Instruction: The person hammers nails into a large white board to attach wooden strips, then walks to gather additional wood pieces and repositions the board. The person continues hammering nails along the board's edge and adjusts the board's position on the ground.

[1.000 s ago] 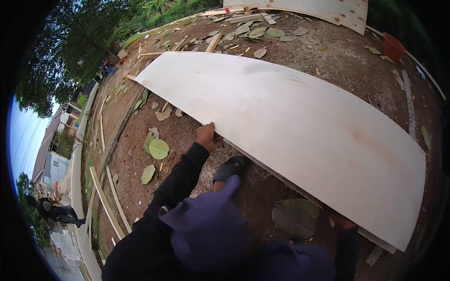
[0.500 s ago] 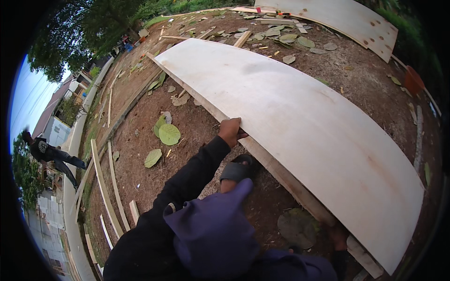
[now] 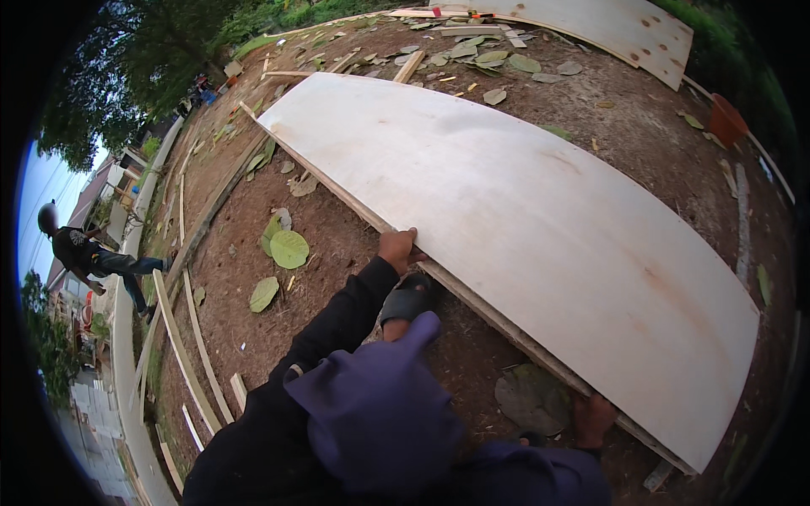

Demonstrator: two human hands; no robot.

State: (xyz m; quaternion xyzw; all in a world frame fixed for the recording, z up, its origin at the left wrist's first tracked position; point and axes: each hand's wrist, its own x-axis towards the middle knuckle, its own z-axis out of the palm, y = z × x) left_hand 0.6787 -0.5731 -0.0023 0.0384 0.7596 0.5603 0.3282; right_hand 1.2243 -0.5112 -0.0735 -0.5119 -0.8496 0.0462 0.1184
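Observation:
A large pale plywood sheet (image 3: 506, 228) lies slantwise across the view, from the far left to the near right. Along its near edge runs a wooden strip (image 3: 498, 327), partly covered by the sheet. My left hand (image 3: 398, 250) is closed around this edge near its middle, thumb side up, with some fingers hidden beneath. Farther along, toward the near right corner, my right hand (image 3: 593, 419) grips the same edge; its fingertips are hidden under the sheet.
A second plywood sheet (image 3: 591, 27) lies at the far right, near an orange bucket (image 3: 727, 121). Leaves (image 3: 289, 250) and long wooden strips (image 3: 181, 354) lie on the brown soil. A person (image 3: 93, 257) walks at the left beside a low concrete kerb (image 3: 126, 354).
The sheet now covers more of the wooden strip along its near edge. My right hand shows more plainly on that edge. The person at the left has stepped nearer; the view has shifted slightly.

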